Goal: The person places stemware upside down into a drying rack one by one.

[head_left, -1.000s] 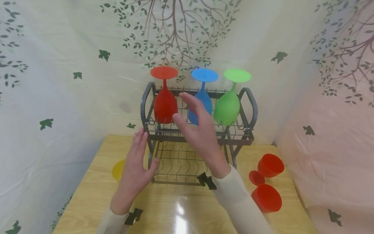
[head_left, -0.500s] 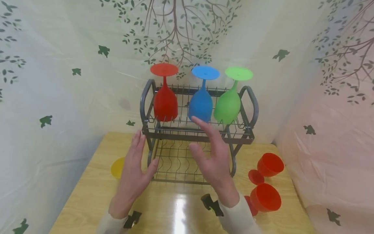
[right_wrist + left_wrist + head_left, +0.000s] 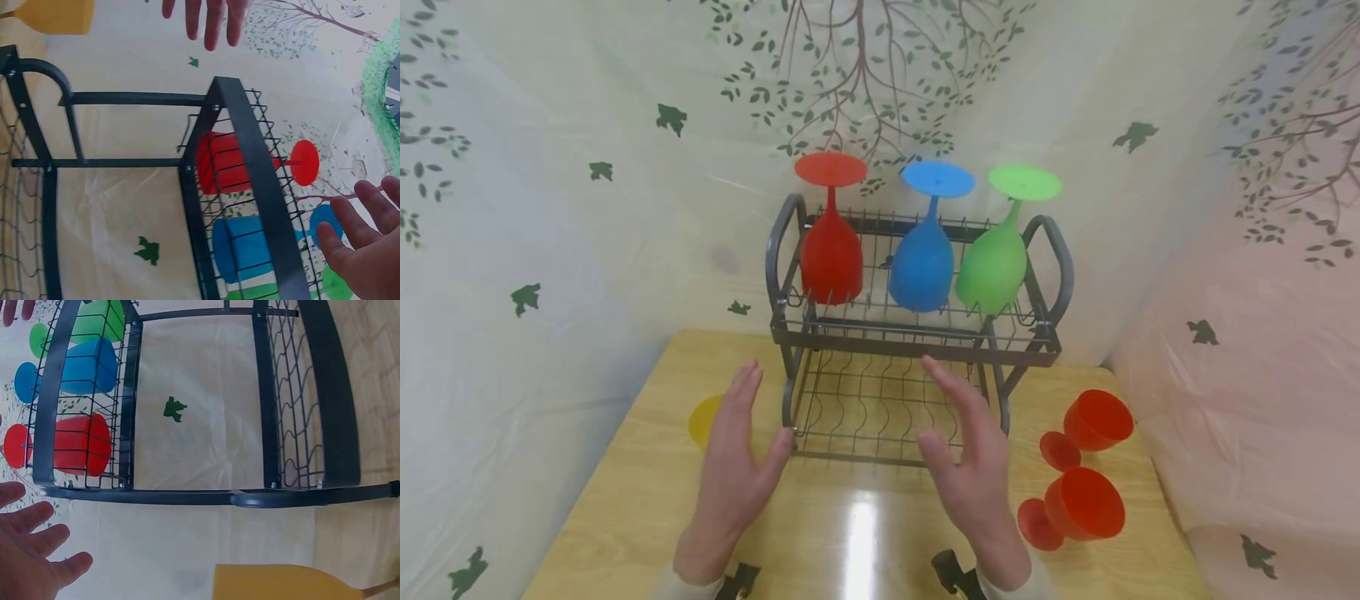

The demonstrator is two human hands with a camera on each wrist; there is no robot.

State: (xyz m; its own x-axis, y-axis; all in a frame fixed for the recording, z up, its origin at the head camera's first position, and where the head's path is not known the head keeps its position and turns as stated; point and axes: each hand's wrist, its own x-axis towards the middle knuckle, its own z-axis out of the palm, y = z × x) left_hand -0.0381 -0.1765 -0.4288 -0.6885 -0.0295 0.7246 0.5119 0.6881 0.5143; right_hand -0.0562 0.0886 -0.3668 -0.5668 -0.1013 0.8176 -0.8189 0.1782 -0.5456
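Observation:
Three plastic goblets stand upside down on the upper shelf of a two-tier dish rack [image 3: 917, 346]: a red goblet [image 3: 832, 258], a blue goblet [image 3: 922, 267] and a green goblet [image 3: 994, 271], which leans. My left hand [image 3: 730, 475] hovers at the rack's lower left, fingers extended and holding nothing. It partly hides a yellow goblet [image 3: 702, 419], whose bowl and stem show in the left wrist view. In front of the lower shelf, at its right side, my right hand [image 3: 973, 475] is held with fingers spread and thumb apart, also holding nothing.
Two more red goblets, a farther one [image 3: 1097, 419] and a nearer one [image 3: 1084, 502], stand upright on the wooden table [image 3: 820, 533] right of the rack. The lower wire shelf [image 3: 872, 408] bears no goblets. A leaf-patterned cloth [image 3: 587, 250] hangs behind and at both sides.
My right hand has moved down and to the right, away from the blue goblet on the upper shelf. My left hand has lowered slightly. The goblets keep their places on the rack.

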